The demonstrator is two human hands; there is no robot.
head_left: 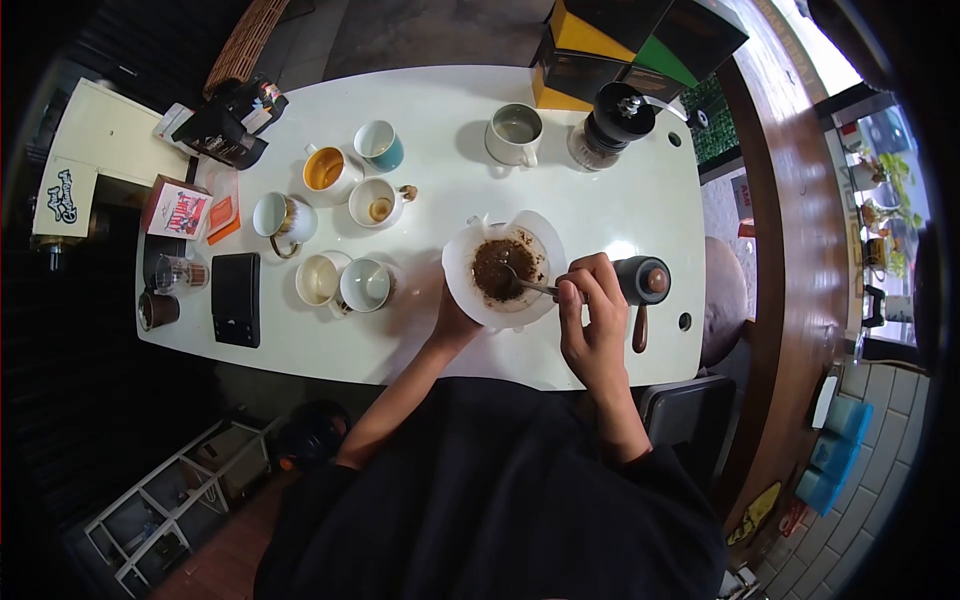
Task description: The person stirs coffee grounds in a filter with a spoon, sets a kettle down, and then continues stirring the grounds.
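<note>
A white paper coffee filter (pixel 545 250) sits in a dripper, with wet brown coffee grounds (pixel 495 268) at its bottom. My left hand (pixel 457 318) wraps round the dripper's near left side, its fingers mostly hidden behind the paper. Pinched between the thumb and fingers of my right hand (pixel 597 325) is a metal spoon (pixel 537 288); its bowl dips into the grounds. Just right of that hand stands a dark kettle (pixel 640 281) with a wooden knob and handle. Whatever is under the dripper is hidden.
Several cups, among them a teal cup (pixel 380 147), stand left of the dripper. At the back are a grey-white mug (pixel 514 135) and a hand grinder (pixel 607 128). A black scale (pixel 236 299), glasses and coffee bags occupy the left end of the white table (pixel 440 95).
</note>
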